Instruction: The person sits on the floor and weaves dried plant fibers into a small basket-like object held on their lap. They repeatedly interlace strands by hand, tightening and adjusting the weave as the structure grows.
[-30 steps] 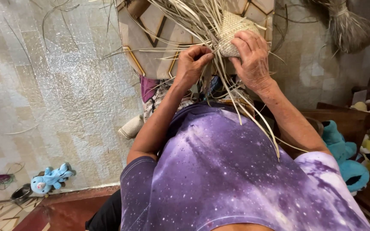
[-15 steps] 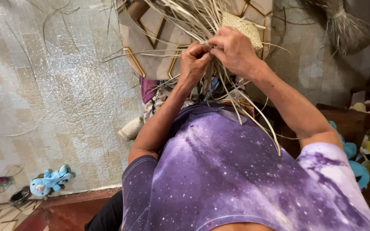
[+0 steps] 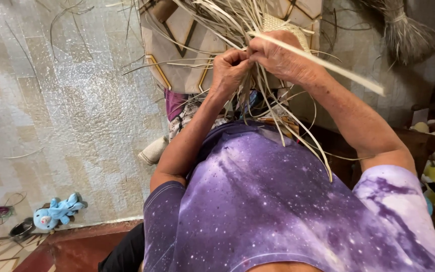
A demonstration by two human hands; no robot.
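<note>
The person's 2 hands meet at the top of the view, just in front of a woven straw piece (image 3: 283, 25), which serves here as the landmark. The left hand (image 3: 229, 68) sits just left of and below that woven piece, its fingers curled shut into a fist around a bunch of pale straw strands (image 3: 258, 108) that trail down from the woven piece toward the person's purple shirt (image 3: 278, 201). The right hand (image 3: 278, 58) lies directly over the lower edge of the woven piece, touching the left hand at the knuckles; its fingers are bent and pinched on the same strands, and 1 wide flat strip (image 3: 338, 68) runs out from under it, slanting down and away to the right of the woven piece.

Behind the woven piece stands a beige cushion with brown diamond lines (image 3: 177, 45), partly hidden by loose strands fanning out above the hands. Far to the right of the woven piece a tied bundle of dried fibre (image 3: 404, 30) lies on the patterned floor (image 3: 66, 100). Well below and far left of the woven piece, a small blue plush toy (image 3: 56, 211) rests on the floor near a round dark dish (image 3: 21, 229).
</note>
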